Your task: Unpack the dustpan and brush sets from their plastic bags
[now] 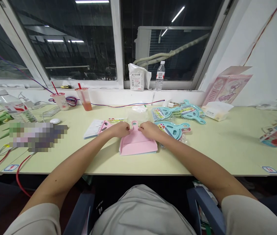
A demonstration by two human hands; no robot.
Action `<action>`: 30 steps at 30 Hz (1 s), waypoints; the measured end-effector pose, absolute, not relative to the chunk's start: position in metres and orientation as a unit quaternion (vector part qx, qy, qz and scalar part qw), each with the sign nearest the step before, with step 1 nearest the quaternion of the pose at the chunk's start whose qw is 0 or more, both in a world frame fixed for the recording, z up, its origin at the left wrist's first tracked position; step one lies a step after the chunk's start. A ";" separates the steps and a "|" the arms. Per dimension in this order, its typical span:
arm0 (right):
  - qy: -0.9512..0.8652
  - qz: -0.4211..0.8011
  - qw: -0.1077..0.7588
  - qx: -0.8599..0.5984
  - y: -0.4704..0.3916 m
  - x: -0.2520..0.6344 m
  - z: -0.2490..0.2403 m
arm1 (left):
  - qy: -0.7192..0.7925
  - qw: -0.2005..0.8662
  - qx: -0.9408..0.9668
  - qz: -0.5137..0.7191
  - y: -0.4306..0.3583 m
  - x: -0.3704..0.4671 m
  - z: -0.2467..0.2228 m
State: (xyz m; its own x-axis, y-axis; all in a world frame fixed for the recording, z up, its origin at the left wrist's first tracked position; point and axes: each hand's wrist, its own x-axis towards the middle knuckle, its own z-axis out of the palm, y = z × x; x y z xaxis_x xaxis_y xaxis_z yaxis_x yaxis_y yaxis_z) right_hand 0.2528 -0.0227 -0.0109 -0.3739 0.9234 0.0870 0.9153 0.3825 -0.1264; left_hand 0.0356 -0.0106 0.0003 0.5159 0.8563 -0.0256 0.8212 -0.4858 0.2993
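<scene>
Centrally on the pale green tabletop (202,153) lies a pink dustpan (138,144), its handle pointing toward the window. Both hands meet at that handle: the left hand (118,129) and the right hand (150,129) have their fingers curled narrow and pinched on its top, one from each side. Just beside the left hand rests a pink brush with white bristles (96,127). Near the right hand lie teal dustpan sets in clear wrapping (175,129), more further back (180,112).
</scene>
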 end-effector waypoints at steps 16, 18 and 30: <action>-0.842 0.084 -0.035 -0.532 -0.024 0.262 0.009 | 0.485 0.091 0.868 0.051 -0.013 0.039 -0.002; -0.838 0.078 -0.042 -0.539 -0.028 0.260 0.012 | 0.490 0.096 0.866 0.043 -0.012 0.039 -0.002; -0.843 0.045 -0.050 -0.534 -0.027 0.257 0.006 | 0.491 0.108 0.864 0.028 -0.013 0.038 0.003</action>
